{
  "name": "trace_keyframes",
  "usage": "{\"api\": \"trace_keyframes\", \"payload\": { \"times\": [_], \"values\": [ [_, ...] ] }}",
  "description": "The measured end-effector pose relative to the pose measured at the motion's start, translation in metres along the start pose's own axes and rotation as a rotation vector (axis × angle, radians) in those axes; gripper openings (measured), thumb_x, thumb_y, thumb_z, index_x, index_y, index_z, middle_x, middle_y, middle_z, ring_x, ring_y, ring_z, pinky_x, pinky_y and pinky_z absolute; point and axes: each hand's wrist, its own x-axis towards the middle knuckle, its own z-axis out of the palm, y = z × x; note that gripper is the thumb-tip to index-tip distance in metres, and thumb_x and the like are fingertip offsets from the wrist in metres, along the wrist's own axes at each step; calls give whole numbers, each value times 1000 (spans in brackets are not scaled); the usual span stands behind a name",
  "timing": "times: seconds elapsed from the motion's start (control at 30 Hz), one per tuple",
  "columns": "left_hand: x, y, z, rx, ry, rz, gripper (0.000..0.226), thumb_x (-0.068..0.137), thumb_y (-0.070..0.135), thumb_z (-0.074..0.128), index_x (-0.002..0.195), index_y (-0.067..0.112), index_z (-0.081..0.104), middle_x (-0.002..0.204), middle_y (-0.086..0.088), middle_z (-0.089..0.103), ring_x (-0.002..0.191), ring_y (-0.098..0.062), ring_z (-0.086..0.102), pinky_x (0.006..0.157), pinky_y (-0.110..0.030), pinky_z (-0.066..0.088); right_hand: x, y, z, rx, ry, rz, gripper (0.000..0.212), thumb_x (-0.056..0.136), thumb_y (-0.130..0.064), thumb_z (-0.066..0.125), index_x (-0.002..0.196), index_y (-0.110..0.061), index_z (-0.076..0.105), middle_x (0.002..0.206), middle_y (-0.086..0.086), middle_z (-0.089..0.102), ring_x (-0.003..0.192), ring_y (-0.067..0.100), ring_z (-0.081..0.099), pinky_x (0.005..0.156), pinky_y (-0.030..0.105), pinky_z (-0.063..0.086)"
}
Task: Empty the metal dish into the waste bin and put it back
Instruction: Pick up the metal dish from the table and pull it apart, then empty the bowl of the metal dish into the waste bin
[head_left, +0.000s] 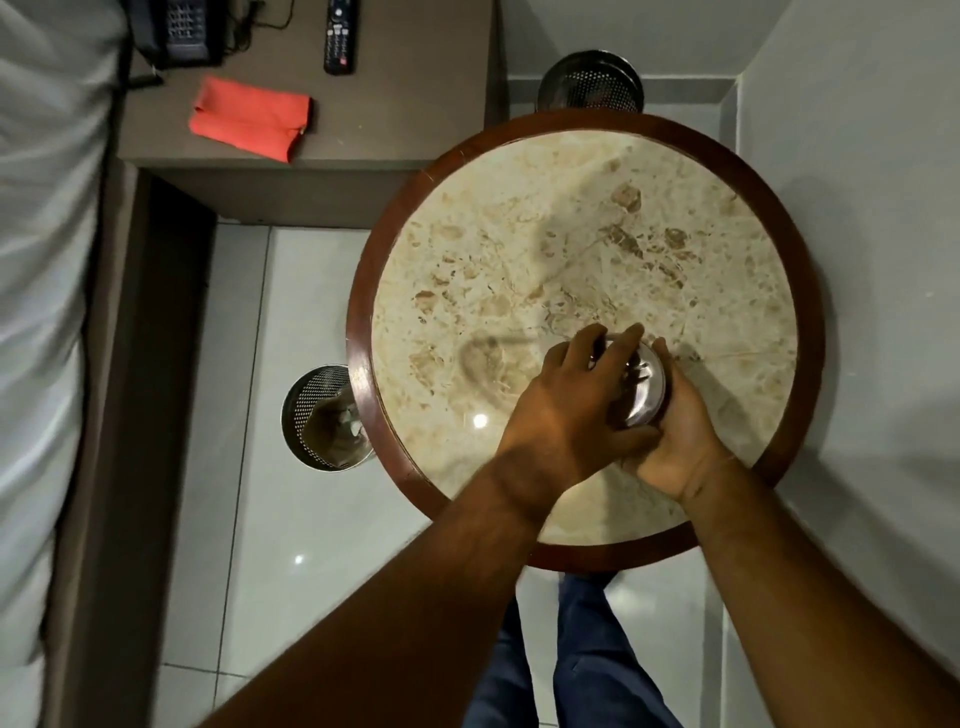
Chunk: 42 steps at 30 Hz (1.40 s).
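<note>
- Head view, looking straight down: both hands meet over the near right part of a round table (363, 332).
- Right hand (680, 447): palm turned up, fingers curled around the right side and underside of the metal dish (644, 389); closed on it in a cupping grip.
- Left hand (571, 410): laid over the dish from the left, back of the hand uppermost, fingers (621, 340) spread across its top and far rim, thumb pressed toward the right palm. It clasps the dish as well.
- Metal dish: small, round, shiny; held between the two hands over the tabletop. Whether its base touches the surface cannot be told. Contents are blurred and mostly covered by the fingers.
- Table: pale mottled stone top inside a dark reddish wood rim.
- Waste bin (324, 415): perforated metal, on the floor at the table's left edge, partly under the rim; some debris shows inside.
- Second perforated bin (592, 80): on the floor beyond the table's far edge.
- Side cabinet (405, 130), upper left: carries a folded orange cloth (249, 117), a remote control (341, 34) and a dark telephone (179, 31).
- Room: grey glossy floor tiles (291, 493), white bedding (47, 208) along the left, grey wall to the right.
- Blue trouser legs (587, 670) show below the table's near edge.
</note>
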Motion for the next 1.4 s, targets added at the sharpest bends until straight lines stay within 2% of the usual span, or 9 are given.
{"api": "trace_keyframes", "payload": {
  "times": [0.37, 0.53, 0.7, 0.83, 0.9, 0.93, 1.03, 1.17, 1.4],
  "values": [
    [-58, -41, -17, -149, 310, -91, 102, 82, 59, 84, 164, 23, 37, 161, -11, 45, 145, -28, 48, 109, -43, 55, 15, 32, 18, -93, -43, 41, 71, 99, -76, 54, 123, -17, 86, 133, 10, 81, 109, 27, 83, 91, 40, 67],
    [-127, -95, -23, -280, 686, -650, 95, 81, 64, 83, 159, 33, 39, 154, -6, 50, 137, -13, 52, 107, -21, 52, 21, 60, 66, -283, 8, 27, 81, 96, -79, 52, 136, -13, 78, 122, 14, 83, 100, 32, 80, 82, 42, 54],
    [-216, -163, -22, -248, 691, -1079, 93, 84, 59, 82, 160, 35, 34, 156, -2, 47, 143, -28, 47, 107, -39, 46, 22, 121, 148, -457, -125, 58, 75, 90, -80, 54, 115, -17, 86, 114, 15, 84, 93, 31, 78, 72, 37, 59],
    [-267, -202, -18, -313, 704, -1302, 94, 86, 57, 81, 162, 29, 34, 160, -7, 44, 146, -34, 43, 112, -48, 47, 37, 185, 212, -675, -134, 21, 71, 104, -73, 45, 143, -18, 68, 128, 8, 79, 107, 21, 76, 78, 34, 63],
    [-283, -219, -15, -396, 740, -1355, 94, 86, 56, 81, 162, 29, 35, 160, -7, 43, 146, -34, 43, 112, -47, 46, 50, 221, 236, -875, -97, -94, 61, 109, -64, 47, 145, -19, 65, 142, 10, 72, 127, 25, 70, 104, 40, 60],
    [-286, -224, -15, -418, 751, -1362, 93, 86, 56, 81, 162, 28, 36, 159, -6, 44, 145, -32, 44, 112, -45, 45, 57, 234, 243, -982, -76, -192, 49, 110, -59, 52, 136, -21, 68, 137, 6, 73, 130, 25, 67, 111, 32, 56],
    [-298, -240, -8, -447, 782, -1339, 91, 85, 54, 83, 161, 28, 39, 155, -2, 48, 140, -27, 48, 103, -34, 43, 76, 271, 248, -1155, -139, -406, 34, 103, -51, 70, 125, -25, 67, 113, -6, 73, 115, 20, 70, 77, 3, 54],
    [-307, -256, 11, -475, 770, -1348, 92, 83, 56, 82, 160, 34, 36, 152, 4, 48, 137, -23, 47, 98, -32, 44, 108, 305, 240, -1572, -172, -873, 60, 87, -71, 73, 136, -40, 59, 135, 1, 72, 123, 23, 66, 94, 33, 57],
    [-313, -282, 30, -572, 749, -1414, 92, 83, 54, 81, 160, 32, 36, 153, 1, 46, 139, -26, 45, 102, -41, 51, 162, 340, 213, -1964, 28, -597, 81, 97, -64, 68, 164, -27, 39, 163, 17, 53, 148, 42, 47, 117, 55, 46]
  ]
}}
